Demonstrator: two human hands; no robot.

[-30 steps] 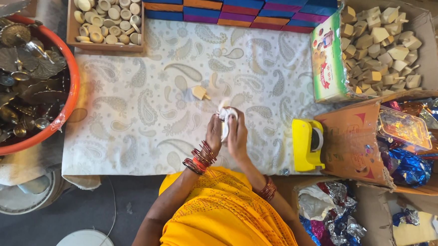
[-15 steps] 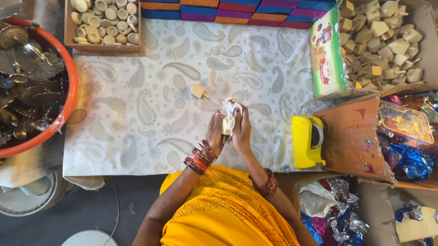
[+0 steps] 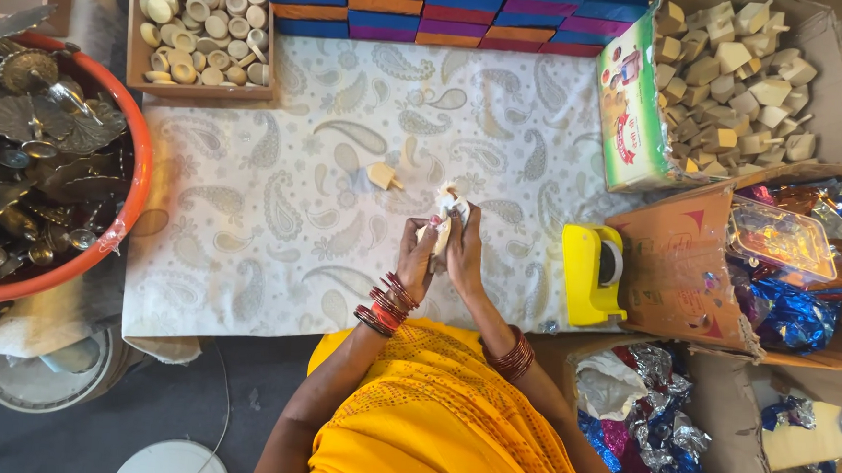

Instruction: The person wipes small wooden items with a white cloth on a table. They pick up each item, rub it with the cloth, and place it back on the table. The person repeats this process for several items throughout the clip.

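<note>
My left hand [image 3: 417,258] and my right hand [image 3: 465,253] meet over the middle of the paisley cloth [image 3: 278,210]. Together they grip a small pale wooden piece with white wrapping [image 3: 449,209], fingers closed around it. A loose small wooden spinning top [image 3: 384,176] lies on the cloth just up and left of my hands. Red bangles sit on both wrists.
A yellow tape dispenser [image 3: 594,274] sits to the right. A box of wooden rings [image 3: 202,25] is at the back left, a box of wooden tops [image 3: 736,80] at the back right. A red basin of brass items [image 3: 41,159] stands left. Coloured boxes [image 3: 452,8] line the back; foil wrappers [image 3: 784,275] lie right.
My hands have stayed over the same spot, working the wrapped piece between the fingers. The loose wooden top has not moved.
</note>
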